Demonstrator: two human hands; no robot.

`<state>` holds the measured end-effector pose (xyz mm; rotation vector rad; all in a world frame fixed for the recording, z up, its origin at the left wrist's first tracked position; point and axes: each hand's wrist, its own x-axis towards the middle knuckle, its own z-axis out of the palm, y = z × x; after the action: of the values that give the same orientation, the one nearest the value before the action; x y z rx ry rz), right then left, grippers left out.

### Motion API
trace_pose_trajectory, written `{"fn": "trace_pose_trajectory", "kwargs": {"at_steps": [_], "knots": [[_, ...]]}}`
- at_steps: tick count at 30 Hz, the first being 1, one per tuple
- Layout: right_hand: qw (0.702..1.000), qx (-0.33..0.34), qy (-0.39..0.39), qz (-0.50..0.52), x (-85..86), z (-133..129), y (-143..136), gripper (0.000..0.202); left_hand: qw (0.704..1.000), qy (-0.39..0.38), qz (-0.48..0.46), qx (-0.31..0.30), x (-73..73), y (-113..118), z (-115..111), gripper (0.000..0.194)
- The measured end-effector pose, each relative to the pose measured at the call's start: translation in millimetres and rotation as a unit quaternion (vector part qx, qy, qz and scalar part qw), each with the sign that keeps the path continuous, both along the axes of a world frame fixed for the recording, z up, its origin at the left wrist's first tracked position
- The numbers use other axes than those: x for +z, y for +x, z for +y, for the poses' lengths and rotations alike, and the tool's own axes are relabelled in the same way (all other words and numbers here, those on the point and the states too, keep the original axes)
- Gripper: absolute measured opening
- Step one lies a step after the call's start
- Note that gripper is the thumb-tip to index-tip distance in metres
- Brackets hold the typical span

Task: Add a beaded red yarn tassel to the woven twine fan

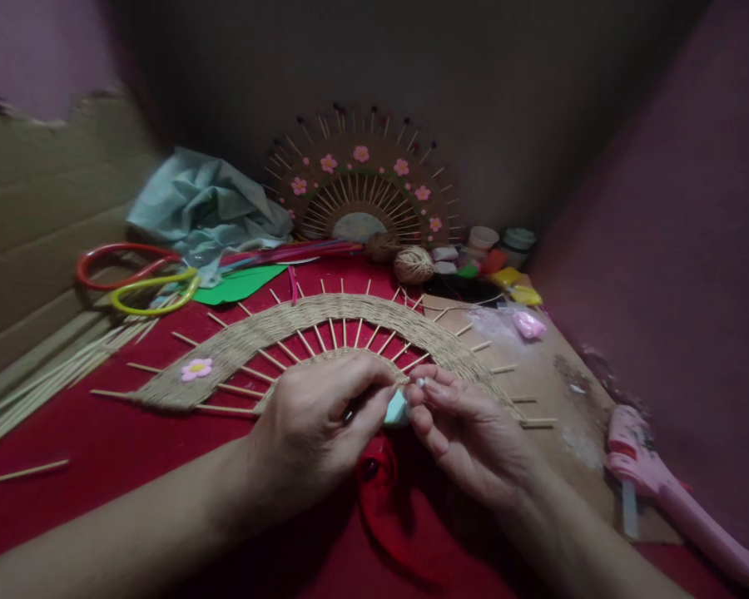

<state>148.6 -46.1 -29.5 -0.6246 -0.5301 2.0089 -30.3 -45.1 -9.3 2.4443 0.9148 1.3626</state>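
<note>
My left hand (324, 416) is closed, with thumb and forefinger pinched at a small pale-blue piece (396, 408) whose kind I cannot make out. Close beside it, my right hand (468, 416) pinches a tiny whitish lump (420, 382) between thumb and fingertips. Both hands are over the lower middle of a half-round fan (324, 309) of thin sticks woven with tan twine. One pink clay flower (196, 369) with a yellow centre sits on the fan's left end. Behind my hands, part of the fan's inner band is hidden.
At the back stands a finished fan (361, 155) with pink flowers. Red-and-yellow-handled scissors (153, 287), a crumpled cloth (205, 204) and loose sticks (68, 366) lie left. Twine balls (414, 264), a pink clay packet (528, 325) and a pink glue gun (667, 482) lie right.
</note>
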Motion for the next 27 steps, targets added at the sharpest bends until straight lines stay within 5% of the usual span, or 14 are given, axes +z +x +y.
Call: {"fn": "trace_pose_trajectory", "kwargs": {"at_steps": [27], "knots": [[0.998, -0.003, 0.027, -0.057, -4.9, -1.7, -5.5, 0.014, 0.995, 0.075, 0.065, -0.009, -6.9, -0.1, 2.3, 0.008]]}}
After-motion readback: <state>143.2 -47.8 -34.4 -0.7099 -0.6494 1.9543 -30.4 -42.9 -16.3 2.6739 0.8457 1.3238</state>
